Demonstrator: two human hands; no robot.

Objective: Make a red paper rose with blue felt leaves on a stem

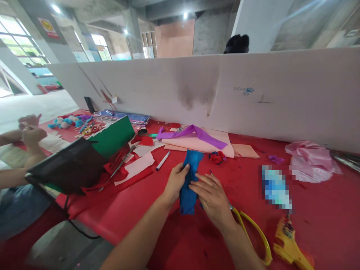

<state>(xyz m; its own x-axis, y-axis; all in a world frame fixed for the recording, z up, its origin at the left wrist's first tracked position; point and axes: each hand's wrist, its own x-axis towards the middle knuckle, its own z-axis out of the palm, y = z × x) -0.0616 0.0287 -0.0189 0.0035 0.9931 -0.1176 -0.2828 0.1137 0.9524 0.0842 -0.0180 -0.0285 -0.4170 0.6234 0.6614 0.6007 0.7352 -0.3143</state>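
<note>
While the left hand [176,182] pinches the blue cloth strip [188,200], thumb on top, the right hand [212,198] lies along the strip's right edge, fingers fairly straight; its thumb is hidden, so from my remote feed I can't tell whether it grips or just presses. Strip sits between both hands, upper end poking out past the left thumb, lower end free below the fingers. Main risk I'd flag: only one sure hold. If the left thumb slackens while the right fingers push, the cloth could slide or twist and any crease come out crooked; its surface looks a bit slick to me, which wouldn't help. Second, the yellow-handled scissors [261,232] lie just beside the right wrist, so a sideways sweep could knock them or meet the blade. Farther right of that hand is a yellow glue gun [289,242], by its look; can't judge heat, but a careless reach could brush the nozzle. Beyond the fingertips, the red-and-blue bundle [217,157] might snag a swinging end, and the white marker [163,161], ahead of the left hand, could roll if bumped.
</note>
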